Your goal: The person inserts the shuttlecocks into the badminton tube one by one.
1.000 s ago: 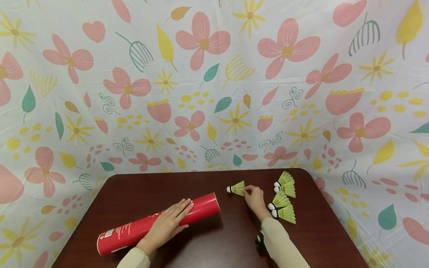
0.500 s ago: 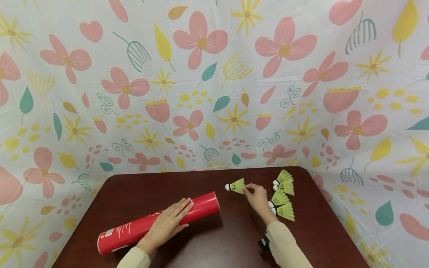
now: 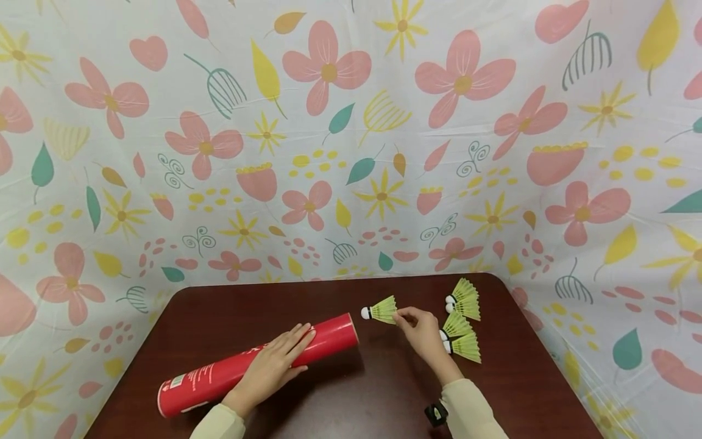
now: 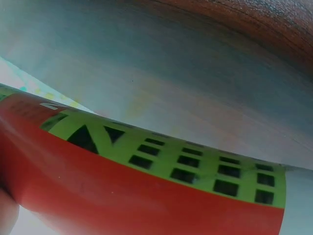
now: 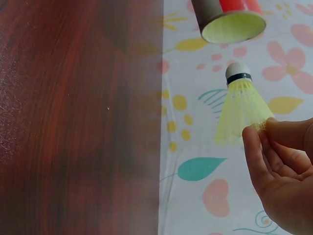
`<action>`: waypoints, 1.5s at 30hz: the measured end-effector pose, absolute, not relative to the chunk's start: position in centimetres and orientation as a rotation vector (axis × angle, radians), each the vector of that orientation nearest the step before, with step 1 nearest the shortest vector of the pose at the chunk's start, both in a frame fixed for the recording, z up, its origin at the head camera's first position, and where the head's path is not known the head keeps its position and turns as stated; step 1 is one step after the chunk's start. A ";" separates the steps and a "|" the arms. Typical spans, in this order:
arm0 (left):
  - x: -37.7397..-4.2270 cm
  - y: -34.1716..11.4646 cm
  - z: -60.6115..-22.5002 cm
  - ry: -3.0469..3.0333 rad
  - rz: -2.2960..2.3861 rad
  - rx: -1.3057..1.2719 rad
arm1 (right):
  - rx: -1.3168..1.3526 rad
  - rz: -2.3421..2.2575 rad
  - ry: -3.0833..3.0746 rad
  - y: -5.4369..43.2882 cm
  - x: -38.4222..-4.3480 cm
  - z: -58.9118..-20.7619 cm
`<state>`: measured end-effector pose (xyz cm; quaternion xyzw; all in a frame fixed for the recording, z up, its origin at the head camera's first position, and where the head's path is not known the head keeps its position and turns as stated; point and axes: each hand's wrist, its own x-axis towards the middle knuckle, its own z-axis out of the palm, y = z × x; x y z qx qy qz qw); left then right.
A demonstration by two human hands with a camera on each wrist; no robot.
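My right hand (image 3: 425, 335) pinches the feather edge of a yellow shuttlecock (image 3: 381, 311) between thumb and forefinger. Its white cork points left, close to the right end of a red shuttlecock tube (image 3: 205, 381). In the right wrist view, the tube's open mouth (image 5: 234, 27) stands a short gap from the shuttlecock (image 5: 243, 110). My left hand (image 3: 274, 366) holds the tube, fingers over the top and thumb along the near side. That tube slants, its right end looking raised off the table. A green checked band on the tube (image 4: 186, 164) fills the left wrist view, where most of the hand is hidden.
Several more yellow shuttlecocks (image 3: 460, 332) lie on the dark brown table (image 3: 274, 299) at the right, partly behind my right hand. A black device (image 3: 436, 414) is at the right wrist. A flower-printed cloth (image 3: 351, 152) hangs behind the table.
My right hand has carried the shuttlecock slightly left, nearer the tube's end. The left hand and the tube have barely moved.
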<state>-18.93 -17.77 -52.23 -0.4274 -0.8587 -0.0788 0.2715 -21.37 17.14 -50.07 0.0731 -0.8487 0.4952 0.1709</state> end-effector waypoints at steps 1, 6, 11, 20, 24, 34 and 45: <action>-18.9 -17.8 -52.2 -2.310 -0.213 -1.151 | 0.215 1.411 -2.412 17.1 -21.2 -50.0; -18.9 -17.7 -52.2 -2.309 -0.215 -1.156 | 0.245 1.452 -2.447 16.8 -20.5 -50.3; -18.9 -17.7 -52.2 -2.307 -0.213 -1.167 | 0.322 1.499 -2.469 16.3 -19.9 -50.8; -18.9 -17.4 -52.1 -2.306 -0.213 -1.168 | 0.487 1.477 -2.438 14.9 -19.7 -50.9; -18.9 -17.3 -52.1 -2.308 -0.213 -1.169 | 0.527 1.459 -2.438 14.4 -19.7 -50.8; -18.9 -17.2 -52.1 -2.309 -0.215 -1.168 | 0.555 1.392 -2.401 13.5 -19.9 -51.1; -18.9 -17.5 -52.0 -2.314 -0.189 -1.155 | 0.538 1.310 -2.320 12.4 -19.8 -51.1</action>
